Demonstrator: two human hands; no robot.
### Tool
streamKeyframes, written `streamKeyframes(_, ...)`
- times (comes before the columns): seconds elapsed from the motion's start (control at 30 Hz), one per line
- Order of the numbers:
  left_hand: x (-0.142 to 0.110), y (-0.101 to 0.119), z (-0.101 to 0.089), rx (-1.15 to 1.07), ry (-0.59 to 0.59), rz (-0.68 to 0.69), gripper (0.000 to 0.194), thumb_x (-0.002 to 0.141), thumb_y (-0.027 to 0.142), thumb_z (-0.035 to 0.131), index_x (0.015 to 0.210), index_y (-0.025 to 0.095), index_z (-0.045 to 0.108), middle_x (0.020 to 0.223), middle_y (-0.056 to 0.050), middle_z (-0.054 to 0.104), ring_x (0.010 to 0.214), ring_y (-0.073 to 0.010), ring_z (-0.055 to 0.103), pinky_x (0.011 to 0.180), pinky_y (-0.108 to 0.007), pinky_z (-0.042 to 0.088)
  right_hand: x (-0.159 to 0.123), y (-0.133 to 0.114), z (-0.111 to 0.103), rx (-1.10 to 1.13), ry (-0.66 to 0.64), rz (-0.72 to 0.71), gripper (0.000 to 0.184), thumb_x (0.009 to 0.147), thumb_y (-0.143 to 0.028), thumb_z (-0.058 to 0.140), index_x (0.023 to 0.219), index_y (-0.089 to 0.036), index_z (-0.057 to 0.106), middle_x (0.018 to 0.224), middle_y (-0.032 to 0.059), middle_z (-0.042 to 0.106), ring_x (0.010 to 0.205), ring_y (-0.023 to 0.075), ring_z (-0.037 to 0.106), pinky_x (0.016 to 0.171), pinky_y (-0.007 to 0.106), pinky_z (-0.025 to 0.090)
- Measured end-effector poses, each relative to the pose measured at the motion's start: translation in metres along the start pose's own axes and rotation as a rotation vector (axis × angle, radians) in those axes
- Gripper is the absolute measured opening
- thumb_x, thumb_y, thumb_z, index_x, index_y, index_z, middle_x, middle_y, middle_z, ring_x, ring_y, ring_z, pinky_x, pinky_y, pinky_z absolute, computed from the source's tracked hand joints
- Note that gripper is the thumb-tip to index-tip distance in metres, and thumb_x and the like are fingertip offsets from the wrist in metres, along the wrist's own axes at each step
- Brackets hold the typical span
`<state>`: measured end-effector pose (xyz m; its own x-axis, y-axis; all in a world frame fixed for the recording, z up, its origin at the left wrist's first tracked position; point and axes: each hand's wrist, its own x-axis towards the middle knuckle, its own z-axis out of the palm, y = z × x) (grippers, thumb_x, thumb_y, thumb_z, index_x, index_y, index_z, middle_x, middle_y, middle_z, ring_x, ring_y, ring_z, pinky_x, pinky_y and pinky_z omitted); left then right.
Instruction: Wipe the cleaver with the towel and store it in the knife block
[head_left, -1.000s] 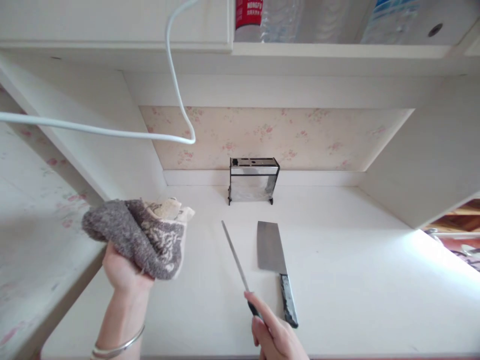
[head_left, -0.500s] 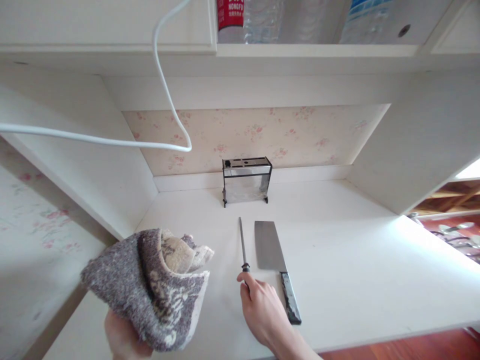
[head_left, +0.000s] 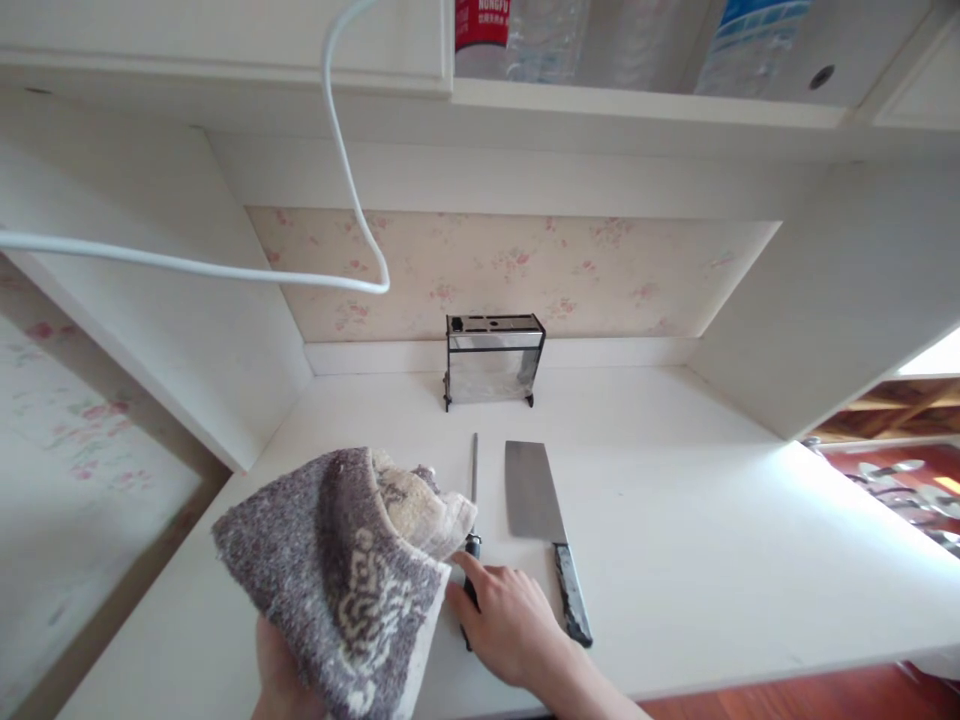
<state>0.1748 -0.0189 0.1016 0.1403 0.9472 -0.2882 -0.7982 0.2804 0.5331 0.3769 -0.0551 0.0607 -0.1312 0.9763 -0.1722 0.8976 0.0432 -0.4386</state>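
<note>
My left hand (head_left: 277, 675) grips a folded grey and cream towel (head_left: 349, 575) and holds it up over the front of the white counter (head_left: 712, 540). My right hand (head_left: 506, 620) lies on the black handle of a honing steel (head_left: 474, 480), fingers curled around it, with the rod flat on the counter and pointing away from me. Just to the right of the steel lies a cleaver (head_left: 536, 495), blade away from me, its dark handle beside my right hand.
A black-framed knife holder (head_left: 491, 360) stands against the floral back wall. A white cable (head_left: 330, 200) loops down at the upper left. Bottles (head_left: 525, 30) stand on the shelf above. White side panels close in the counter at left and right.
The steel went from lifted and slanted to lying flat beside the cleaver, my right hand still on its handle. My left hand moved the towel rightward and closer, up to the steel.
</note>
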Motion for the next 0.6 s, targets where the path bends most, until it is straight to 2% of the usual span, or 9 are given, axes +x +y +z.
streamKeyframes(0.2,0.003,-0.009,0.005,-0.038,0.031,-0.091,0.038,0.088,0.040,0.044,0.116,0.029,0.068,0.094,-0.005,0.077,0.120,-0.0292,0.059,0.105,-0.050,0.042,-0.001,0.000,0.000,-0.065,-0.048,-0.007,0.033,0.096,-0.034,0.035,0.115,-0.027,0.062,0.091,0.0097,0.074,0.077,0.0278,0.070,0.065,0.031,0.040)
streamKeyframes(0.3,0.004,-0.013,0.000,-0.023,0.059,-0.112,0.036,0.088,0.042,0.046,0.113,0.030,0.070,0.089,-0.005,0.078,0.116,-0.0301,0.061,0.103,-0.051,0.043,-0.002,0.002,-0.004,-0.039,-0.037,-0.003,0.037,0.096,-0.036,0.035,0.124,-0.028,0.058,0.086,0.0096,0.074,0.074,0.0275,0.069,0.066,0.031,0.041)
streamKeyframes(0.37,0.004,-0.013,-0.005,-0.006,0.060,-0.087,0.035,0.086,0.044,0.050,0.112,0.031,0.070,0.094,-0.005,0.077,0.116,-0.0313,0.062,0.102,-0.051,0.045,-0.006,0.004,-0.008,0.078,0.029,0.023,0.039,0.097,-0.039,0.034,0.127,-0.028,0.057,0.086,0.0095,0.074,0.076,0.0272,0.068,0.068,0.033,0.042)
streamKeyframes(0.47,0.003,-0.011,-0.007,0.000,0.076,-0.018,0.035,0.083,0.046,0.055,0.111,0.032,0.070,0.103,-0.005,0.076,0.116,-0.0325,0.061,0.100,-0.050,0.047,-0.016,0.006,-0.016,0.537,0.131,0.080,0.043,0.098,-0.047,0.036,0.116,-0.021,0.065,0.088,0.0097,0.072,0.077,0.0235,0.066,0.069,0.031,0.044)
streamKeyframes(0.53,0.003,-0.012,-0.003,-0.007,0.078,-0.007,0.036,0.082,0.047,0.056,0.112,0.032,0.070,0.106,-0.005,0.075,0.117,-0.0332,0.060,0.099,-0.050,0.047,-0.023,0.003,-0.022,0.972,0.089,0.141,0.050,0.094,-0.055,0.041,0.114,-0.017,0.065,0.090,0.0101,0.069,0.073,0.0204,0.063,0.058,0.027,0.045)
streamKeyframes(0.6,0.001,-0.019,0.003,-0.016,0.039,-0.040,0.038,0.082,0.048,0.056,0.113,0.031,0.069,0.109,-0.006,0.074,0.119,-0.0339,0.058,0.101,-0.051,0.046,-0.028,-0.004,-0.027,1.348,0.000,0.191,0.053,0.088,-0.057,0.052,0.123,-0.017,0.059,0.106,0.0110,0.066,0.080,0.0201,0.063,0.055,0.026,0.047)
